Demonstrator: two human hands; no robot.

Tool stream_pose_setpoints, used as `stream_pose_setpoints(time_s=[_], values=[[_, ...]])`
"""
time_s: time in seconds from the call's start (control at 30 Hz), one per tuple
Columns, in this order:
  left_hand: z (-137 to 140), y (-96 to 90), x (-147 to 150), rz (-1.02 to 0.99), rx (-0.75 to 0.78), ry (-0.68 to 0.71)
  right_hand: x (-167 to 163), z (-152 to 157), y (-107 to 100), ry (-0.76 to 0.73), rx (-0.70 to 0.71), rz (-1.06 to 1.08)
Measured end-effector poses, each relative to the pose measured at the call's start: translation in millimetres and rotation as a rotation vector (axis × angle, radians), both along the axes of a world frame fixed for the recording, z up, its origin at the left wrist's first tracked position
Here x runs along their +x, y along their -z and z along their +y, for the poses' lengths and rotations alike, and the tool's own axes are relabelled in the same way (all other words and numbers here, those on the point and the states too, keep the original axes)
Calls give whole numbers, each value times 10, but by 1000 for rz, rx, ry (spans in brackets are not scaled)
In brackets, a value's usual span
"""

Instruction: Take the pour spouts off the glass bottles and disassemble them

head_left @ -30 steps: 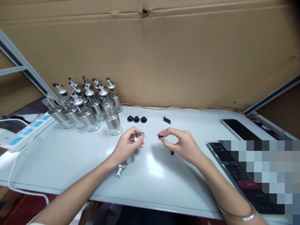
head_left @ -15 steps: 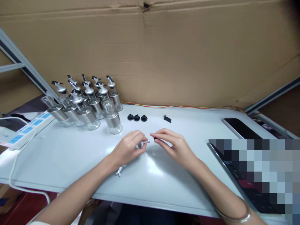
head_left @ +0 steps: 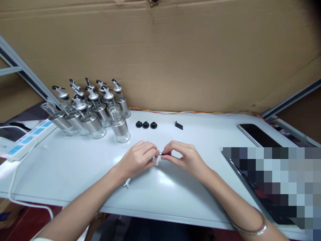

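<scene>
My left hand (head_left: 141,159) is closed around a silver pourer spout (head_left: 159,154), whose tip points right out of my fingers. My right hand (head_left: 188,157) pinches a small black piece (head_left: 163,154), which meets the spout's tip; its exact shape is mostly hidden by my fingertips. Under my left wrist lies another silver pourer part (head_left: 127,183), partly covered. Beyond my hands, three black stoppers (head_left: 145,125) sit in a row on the table. To their right lies a black flap piece (head_left: 179,125).
Several glass bottles with steel bands (head_left: 119,128) stand at the left, many topped with pourers. A white power strip (head_left: 27,142) with a cable is at the far left. One phone (head_left: 259,135) and a larger, partly blurred device (head_left: 250,190) lie at the right. Thin wires (head_left: 185,112) run along the back edge.
My right hand has moved slightly left, bringing the black piece against the spout's tip. The gap between my hands has closed. The view has shifted a little.
</scene>
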State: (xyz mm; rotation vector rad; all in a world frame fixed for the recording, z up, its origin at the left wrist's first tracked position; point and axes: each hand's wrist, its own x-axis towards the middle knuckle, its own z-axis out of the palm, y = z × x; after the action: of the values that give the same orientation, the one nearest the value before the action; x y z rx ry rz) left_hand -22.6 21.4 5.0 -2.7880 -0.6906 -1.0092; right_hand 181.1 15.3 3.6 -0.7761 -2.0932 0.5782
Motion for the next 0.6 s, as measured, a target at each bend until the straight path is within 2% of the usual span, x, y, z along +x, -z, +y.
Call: stream_pose_setpoints(time_s=[0.37, 0.6], values=[[-14, -15, 19, 8, 57, 16, 6, -3, 33, -16, 163, -67], [-23, -42, 3, -13, 9, 17, -9, -29, 12, -13, 84, -26]])
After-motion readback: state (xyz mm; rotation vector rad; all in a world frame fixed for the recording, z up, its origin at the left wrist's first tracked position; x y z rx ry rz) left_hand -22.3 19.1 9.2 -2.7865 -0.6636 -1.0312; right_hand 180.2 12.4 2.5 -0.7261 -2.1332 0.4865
